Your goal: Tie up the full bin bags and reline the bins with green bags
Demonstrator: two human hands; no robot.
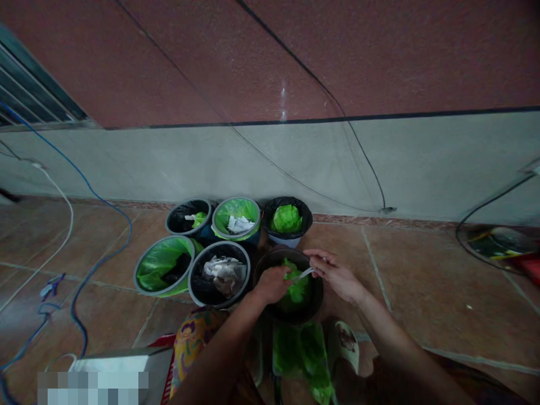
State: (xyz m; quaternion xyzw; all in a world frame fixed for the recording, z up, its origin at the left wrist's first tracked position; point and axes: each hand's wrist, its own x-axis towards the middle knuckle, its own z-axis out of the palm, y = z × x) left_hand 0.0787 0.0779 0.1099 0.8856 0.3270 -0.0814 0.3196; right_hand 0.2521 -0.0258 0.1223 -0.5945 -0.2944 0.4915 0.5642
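Left hand, over the dark bin's left rim, is closed on the green bag; right hand, at the right rim, pinches a slanting white strip. The bag lies inside the rim, below and between both hands.

bright green bag, dark brown bin, blue cable, maroon and grey wall, yellow cloth patterned in purple
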